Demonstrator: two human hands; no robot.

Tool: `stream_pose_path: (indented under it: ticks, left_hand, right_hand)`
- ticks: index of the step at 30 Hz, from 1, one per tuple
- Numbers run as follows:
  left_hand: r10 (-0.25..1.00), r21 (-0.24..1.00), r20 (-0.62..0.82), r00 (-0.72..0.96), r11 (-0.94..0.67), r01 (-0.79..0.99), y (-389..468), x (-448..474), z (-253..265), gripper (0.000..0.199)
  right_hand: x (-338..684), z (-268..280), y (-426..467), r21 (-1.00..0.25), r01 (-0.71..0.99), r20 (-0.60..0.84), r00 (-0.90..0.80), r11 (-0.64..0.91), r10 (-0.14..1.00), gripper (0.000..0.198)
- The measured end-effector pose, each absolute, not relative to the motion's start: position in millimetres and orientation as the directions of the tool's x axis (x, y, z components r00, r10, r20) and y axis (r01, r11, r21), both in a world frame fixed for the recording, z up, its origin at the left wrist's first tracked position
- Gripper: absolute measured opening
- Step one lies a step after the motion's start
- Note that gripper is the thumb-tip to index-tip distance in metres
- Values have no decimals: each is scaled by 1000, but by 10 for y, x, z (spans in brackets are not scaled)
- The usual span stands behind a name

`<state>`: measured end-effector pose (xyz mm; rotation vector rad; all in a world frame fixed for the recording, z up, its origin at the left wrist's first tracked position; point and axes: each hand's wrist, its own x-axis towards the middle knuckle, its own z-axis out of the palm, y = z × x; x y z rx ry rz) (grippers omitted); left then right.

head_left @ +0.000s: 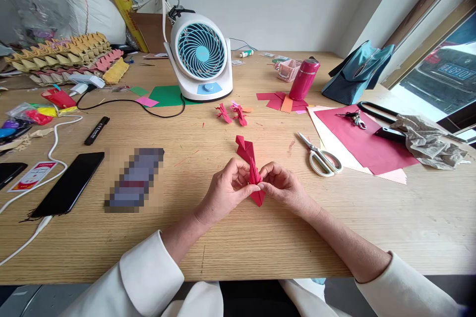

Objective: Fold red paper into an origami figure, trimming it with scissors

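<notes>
Between my hands, above the wooden table, is a piece of folded red paper point(254, 174) with a pleated, pointed middle. My left hand point(233, 181) pinches it from the left, thumb across its front. From the right, my right hand point(279, 183) grips its edge between thumb and fingers. Just behind lies another folded red paper strip point(244, 147), partly overlapped by the held piece. Farther back sit small red origami figures point(224, 113). White-handled scissors point(322, 156) lie partly open to the right of my right hand.
A white fan point(203, 54) stands at the back, near a pink bottle point(305, 79) and a blue bag point(355, 74). Red paper sheets point(357, 133) with keys lie at right. A black phone point(70, 183), marker point(97, 131) and white cable point(55, 138) are at left.
</notes>
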<state>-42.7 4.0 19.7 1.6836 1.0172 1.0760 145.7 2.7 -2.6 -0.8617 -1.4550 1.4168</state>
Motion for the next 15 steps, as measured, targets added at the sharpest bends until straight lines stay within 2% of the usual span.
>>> stream_pose_path:
  ticks: [8, 12, 15]
  left_hand:
    - [925, 992, 42, 376, 6, -125, 108, -419, 152, 36]
    - [905, 988, -40, 423, 98, -116, 132, -408, 144, 33]
    - [896, 992, -52, 442, 96, -78, 136, -404, 114, 32]
  right_hand:
    - [1451, 15, 45, -980, -201, 55, -328, -13, 943, 33]
    - [1456, 39, 49, -982, -184, 16, -287, -38, 958, 35]
    - [1461, 46, 42, -982, -176, -4, -316, -63, 949, 36]
